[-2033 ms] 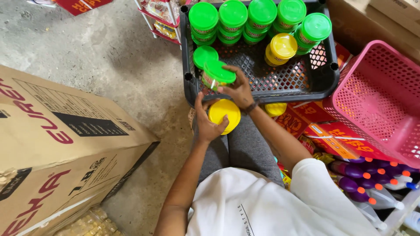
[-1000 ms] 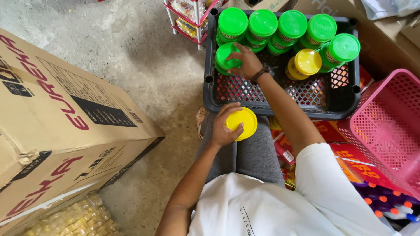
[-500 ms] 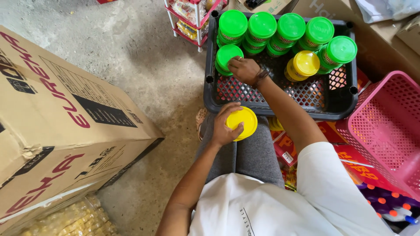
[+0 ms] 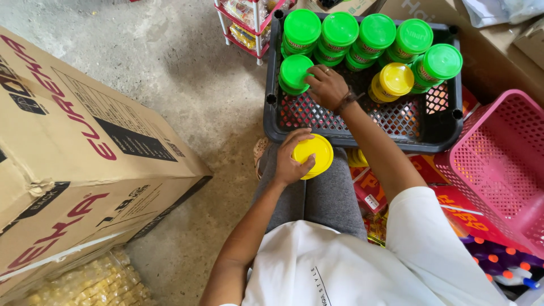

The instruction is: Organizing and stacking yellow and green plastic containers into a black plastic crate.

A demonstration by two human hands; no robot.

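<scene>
My left hand (image 4: 290,163) grips a yellow-lidded jar (image 4: 315,154) resting on my lap, just in front of the black crate (image 4: 362,131). My right hand (image 4: 327,86) reaches into the crate, its fingers curled against a green-lidded jar (image 4: 294,72) that stands on the crate floor at the left. Behind it runs a row of several green-lidded jars (image 4: 377,31). One more yellow-lidded jar (image 4: 395,79) stands to the right of my hand.
A large cardboard box (image 4: 79,147) lies on the concrete floor to my left. A pink plastic basket (image 4: 498,164) stands at the right, with red packets (image 4: 447,195) beneath it. A small red-and-white rack (image 4: 243,28) stands beyond the crate.
My right hand carried the green-lidded jar from the crate's front to its back left and set it down beside the row. My left hand kept the yellow-lidded jar on my lap.
</scene>
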